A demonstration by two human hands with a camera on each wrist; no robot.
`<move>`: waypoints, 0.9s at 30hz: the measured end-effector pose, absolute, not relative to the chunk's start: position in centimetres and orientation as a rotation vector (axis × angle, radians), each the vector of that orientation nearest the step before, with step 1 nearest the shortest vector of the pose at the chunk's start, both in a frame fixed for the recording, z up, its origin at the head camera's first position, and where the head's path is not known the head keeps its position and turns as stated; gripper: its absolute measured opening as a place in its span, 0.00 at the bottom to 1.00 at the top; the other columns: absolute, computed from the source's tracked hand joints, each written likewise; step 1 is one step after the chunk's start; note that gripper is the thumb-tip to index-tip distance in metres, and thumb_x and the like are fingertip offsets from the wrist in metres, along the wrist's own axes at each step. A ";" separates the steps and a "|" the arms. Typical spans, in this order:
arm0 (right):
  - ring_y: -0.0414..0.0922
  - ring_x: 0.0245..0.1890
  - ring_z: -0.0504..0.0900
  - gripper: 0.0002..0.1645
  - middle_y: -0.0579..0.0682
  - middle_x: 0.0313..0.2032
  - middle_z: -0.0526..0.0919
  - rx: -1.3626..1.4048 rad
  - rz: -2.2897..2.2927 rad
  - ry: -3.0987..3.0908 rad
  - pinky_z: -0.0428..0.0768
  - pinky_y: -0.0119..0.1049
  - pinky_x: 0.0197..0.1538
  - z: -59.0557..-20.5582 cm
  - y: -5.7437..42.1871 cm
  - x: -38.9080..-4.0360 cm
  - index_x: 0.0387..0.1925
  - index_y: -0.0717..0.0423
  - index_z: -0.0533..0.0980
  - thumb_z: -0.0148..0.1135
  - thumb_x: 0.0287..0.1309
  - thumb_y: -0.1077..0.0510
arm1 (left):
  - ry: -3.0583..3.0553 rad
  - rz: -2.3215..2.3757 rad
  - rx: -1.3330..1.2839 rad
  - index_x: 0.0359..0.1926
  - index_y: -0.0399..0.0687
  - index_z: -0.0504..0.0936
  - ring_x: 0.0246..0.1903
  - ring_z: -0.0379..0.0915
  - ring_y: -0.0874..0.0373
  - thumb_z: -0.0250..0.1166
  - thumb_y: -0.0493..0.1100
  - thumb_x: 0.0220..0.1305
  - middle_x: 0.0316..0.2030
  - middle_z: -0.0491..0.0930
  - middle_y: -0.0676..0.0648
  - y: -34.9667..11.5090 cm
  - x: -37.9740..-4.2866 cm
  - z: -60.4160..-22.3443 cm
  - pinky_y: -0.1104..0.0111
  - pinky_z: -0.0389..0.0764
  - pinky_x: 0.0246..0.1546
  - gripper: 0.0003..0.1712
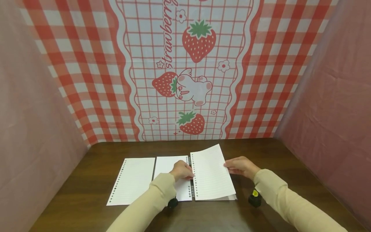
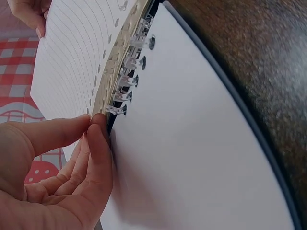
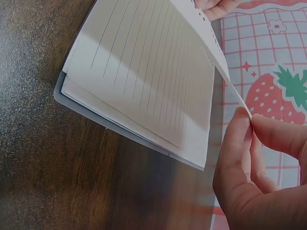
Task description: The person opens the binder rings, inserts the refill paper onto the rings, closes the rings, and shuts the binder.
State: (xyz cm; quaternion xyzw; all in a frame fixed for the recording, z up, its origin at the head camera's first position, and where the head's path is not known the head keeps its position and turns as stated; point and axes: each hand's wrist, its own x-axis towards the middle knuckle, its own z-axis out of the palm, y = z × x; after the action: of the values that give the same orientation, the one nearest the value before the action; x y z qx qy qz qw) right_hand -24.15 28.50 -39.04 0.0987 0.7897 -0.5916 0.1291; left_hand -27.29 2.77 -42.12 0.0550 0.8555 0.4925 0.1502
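Note:
A ring notebook lies open on the table, with clear plastic rings (image 2: 125, 81) along its spine and a white page (image 1: 162, 164) on its left side. Over its right side, a lined, hole-punched sheet (image 1: 211, 174) is raised and tilted. My left hand (image 1: 182, 169) pinches the punched edge of this sheet between thumb and index finger, right beside the rings. At the opposite edge, my right hand (image 1: 242, 166) pinches the sheet between thumb and fingers. Beneath it, more lined pages (image 3: 139, 72) rest on the grey back cover (image 3: 115, 127).
Left of the notebook lies another lined, punched sheet (image 1: 131, 183) with its holes facing left. The brown wooden table (image 1: 87, 193) meets a strawberry-print cloth (image 1: 179, 64) at the back. Pink cloth panels (image 1: 327, 106) stand on both sides.

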 end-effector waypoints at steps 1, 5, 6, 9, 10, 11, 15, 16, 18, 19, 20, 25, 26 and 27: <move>0.35 0.27 0.82 0.28 0.44 0.27 0.85 0.294 -1.712 2.302 0.87 0.32 0.40 -39.0 28.5 -24.1 0.56 0.80 0.71 0.63 0.61 0.62 | 2.459 1.414 0.160 0.31 0.30 0.84 0.15 0.72 0.67 0.71 0.27 0.48 0.24 0.86 0.40 2.8 -27.3 -42.2 0.77 0.82 0.23 0.07; 0.36 0.29 0.83 0.28 0.46 0.31 0.87 0.302 -1.688 2.312 0.87 0.36 0.46 -39.0 28.5 -24.0 0.56 0.78 0.71 0.63 0.61 0.60 | 2.494 1.408 0.179 0.30 0.31 0.84 0.14 0.72 0.66 0.71 0.28 0.46 0.24 0.86 0.38 2.8 -27.6 -42.5 0.76 0.82 0.23 0.07; 0.36 0.29 0.83 0.28 0.46 0.32 0.87 0.299 -1.679 2.317 0.87 0.38 0.48 -39.1 28.6 -24.0 0.56 0.78 0.72 0.63 0.62 0.59 | 2.507 1.403 0.185 0.30 0.31 0.84 0.14 0.72 0.66 0.72 0.28 0.46 0.24 0.87 0.38 2.8 -27.6 -42.5 0.76 0.82 0.23 0.07; 0.37 0.30 0.84 0.29 0.47 0.34 0.88 0.297 -1.674 2.313 0.87 0.38 0.49 -39.2 28.6 -24.0 0.56 0.78 0.72 0.63 0.62 0.59 | 2.532 1.393 0.197 0.29 0.31 0.84 0.14 0.72 0.66 0.72 0.28 0.45 0.25 0.87 0.37 2.8 -27.7 -42.6 0.76 0.82 0.23 0.07; 0.37 0.30 0.84 0.29 0.47 0.34 0.88 0.298 -1.678 2.310 0.87 0.38 0.48 -39.2 28.6 -24.0 0.56 0.78 0.71 0.63 0.62 0.59 | 2.535 1.390 0.199 0.29 0.31 0.84 0.14 0.72 0.66 0.72 0.28 0.45 0.25 0.87 0.37 2.8 -27.7 -42.7 0.76 0.82 0.23 0.07; 0.37 0.30 0.84 0.29 0.47 0.33 0.87 0.300 -1.681 2.307 0.87 0.37 0.47 -39.3 28.6 -24.0 0.56 0.78 0.71 0.63 0.62 0.59 | 2.539 1.388 0.207 0.29 0.31 0.84 0.14 0.72 0.66 0.72 0.27 0.45 0.25 0.87 0.37 2.8 -27.7 -42.7 0.76 0.82 0.23 0.07; 0.36 0.29 0.83 0.29 0.45 0.29 0.86 0.308 -1.696 2.304 0.87 0.34 0.43 -39.3 28.6 -24.2 0.56 0.78 0.71 0.63 0.61 0.60 | 2.557 1.373 0.224 0.28 0.32 0.84 0.15 0.72 0.65 0.72 0.28 0.45 0.24 0.86 0.38 2.8 -27.6 -42.6 0.77 0.79 0.21 0.07; 0.35 0.28 0.83 0.29 0.44 0.29 0.86 0.309 -1.700 2.303 0.87 0.33 0.42 -39.4 28.6 -24.2 0.56 0.78 0.71 0.63 0.61 0.60 | 2.562 1.371 0.227 0.28 0.32 0.84 0.15 0.71 0.65 0.72 0.28 0.45 0.23 0.86 0.39 2.8 -27.5 -42.5 0.77 0.78 0.21 0.06; 0.35 0.28 0.82 0.29 0.44 0.28 0.85 0.315 -1.702 2.303 0.87 0.33 0.42 -39.4 28.6 -24.2 0.56 0.79 0.70 0.63 0.61 0.61 | 2.575 1.358 0.223 0.27 0.33 0.84 0.15 0.70 0.65 0.73 0.29 0.44 0.23 0.86 0.39 2.9 -27.5 -42.5 0.78 0.76 0.20 0.06; 0.35 0.27 0.82 0.29 0.44 0.27 0.85 0.318 -1.709 2.296 0.87 0.33 0.41 -39.5 28.6 -24.3 0.57 0.79 0.70 0.63 0.61 0.61 | 2.583 1.351 0.223 0.26 0.33 0.84 0.15 0.69 0.65 0.73 0.29 0.44 0.22 0.86 0.40 2.9 -27.5 -42.5 0.78 0.75 0.20 0.06; 0.35 0.27 0.82 0.29 0.44 0.27 0.85 0.323 -1.711 2.293 0.87 0.33 0.41 -39.5 28.6 -24.3 0.57 0.80 0.70 0.63 0.61 0.61 | 2.588 1.348 0.223 0.26 0.33 0.84 0.15 0.69 0.65 0.73 0.29 0.44 0.22 0.86 0.40 2.9 -27.4 -42.5 0.78 0.75 0.20 0.06; 0.35 0.27 0.82 0.29 0.44 0.27 0.85 0.337 -1.724 2.283 0.87 0.33 0.41 -40.3 28.7 -24.5 0.56 0.80 0.69 0.63 0.61 0.62 | 2.597 1.346 0.234 0.25 0.33 0.83 0.14 0.69 0.65 0.73 0.28 0.43 0.22 0.86 0.38 2.9 -27.2 -42.4 0.77 0.76 0.20 0.06; 0.35 0.27 0.82 0.29 0.44 0.27 0.85 0.338 -1.723 2.287 0.88 0.34 0.41 -40.4 28.8 -24.5 0.56 0.80 0.70 0.63 0.61 0.62 | 2.598 1.349 0.242 0.24 0.33 0.83 0.14 0.69 0.65 0.73 0.28 0.43 0.22 0.86 0.38 2.9 -27.2 -42.4 0.77 0.77 0.20 0.06; 0.35 0.28 0.82 0.28 0.45 0.28 0.86 0.346 -1.722 2.293 0.88 0.34 0.41 -40.6 28.8 -24.6 0.55 0.79 0.71 0.64 0.60 0.61 | 2.601 1.348 0.249 0.24 0.33 0.84 0.14 0.69 0.65 0.73 0.28 0.43 0.22 0.86 0.38 2.9 -27.2 -42.4 0.77 0.77 0.19 0.06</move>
State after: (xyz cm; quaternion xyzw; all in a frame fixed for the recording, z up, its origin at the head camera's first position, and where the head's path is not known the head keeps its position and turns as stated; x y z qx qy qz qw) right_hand -24.57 28.77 -40.56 0.1189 0.7874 -0.5915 0.1262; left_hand -27.20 2.93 -42.43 0.0844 0.8802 0.4562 0.1005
